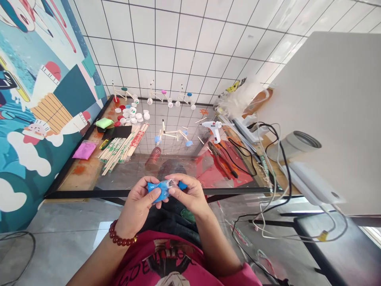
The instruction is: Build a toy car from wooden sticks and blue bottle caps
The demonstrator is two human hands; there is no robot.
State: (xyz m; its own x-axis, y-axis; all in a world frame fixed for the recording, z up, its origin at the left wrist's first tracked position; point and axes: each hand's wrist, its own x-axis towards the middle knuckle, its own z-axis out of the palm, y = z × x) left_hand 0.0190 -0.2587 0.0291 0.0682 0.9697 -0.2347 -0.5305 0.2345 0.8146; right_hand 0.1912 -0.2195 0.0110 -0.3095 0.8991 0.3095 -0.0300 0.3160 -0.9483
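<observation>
A small plastic packet of bright blue modelling clay is held just in front of the table's near edge. My left hand is wrapped round its blue end, thumb on top. With thumb and fingers, my right hand pinches the clear end of the wrapper. A separate-looking blue lump pokes out between the right fingers; how it is held is partly hidden. Beyond my hands, on the glass tabletop, stands a small stick model with pale blue round feet.
Wooden chopsticks, a pink clay packet, a green packet and bottle caps lie at the left. Several stick models line the back. A glue gun, pliers and cables are at the right.
</observation>
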